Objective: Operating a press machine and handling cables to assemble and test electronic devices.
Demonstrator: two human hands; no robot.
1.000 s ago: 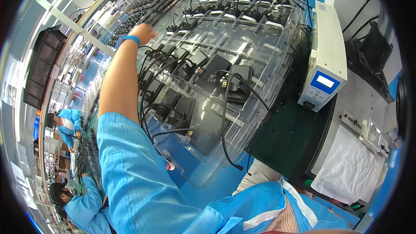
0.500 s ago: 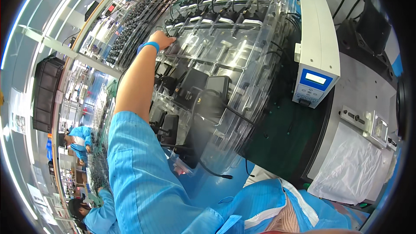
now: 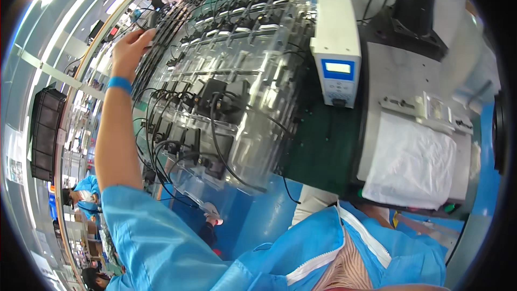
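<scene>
My left hand [image 3: 128, 51] is raised at the upper left, beyond the tray's left side, with a blue band on the wrist. Its fingers are closed on a small dark cabled part [image 3: 152, 20], whose exact kind is too blurred to name. To the right of that hand lies a stack of clear plastic trays [image 3: 237, 56]. Black devices with cables [image 3: 210, 97] fill its near compartments, and smaller black-and-white cabled pieces [image 3: 268, 20] line its far rows. My right hand is out of sight; only some bare skin shows below the metal plate at the lower right.
A white box-shaped instrument [image 3: 336, 37] with a blue panel stands right of the trays on a green mat [image 3: 318, 151]. Further right, a metal plate [image 3: 398, 81] carries a clamp fixture and a white plastic bag [image 3: 409, 161]. Loose cables hang off the trays' near edge. Other people work at the left.
My left hand has moved left from the trays' far-left corner to the area beyond them, where it now grips a dark part. The whole view has shifted, with the instrument now further left.
</scene>
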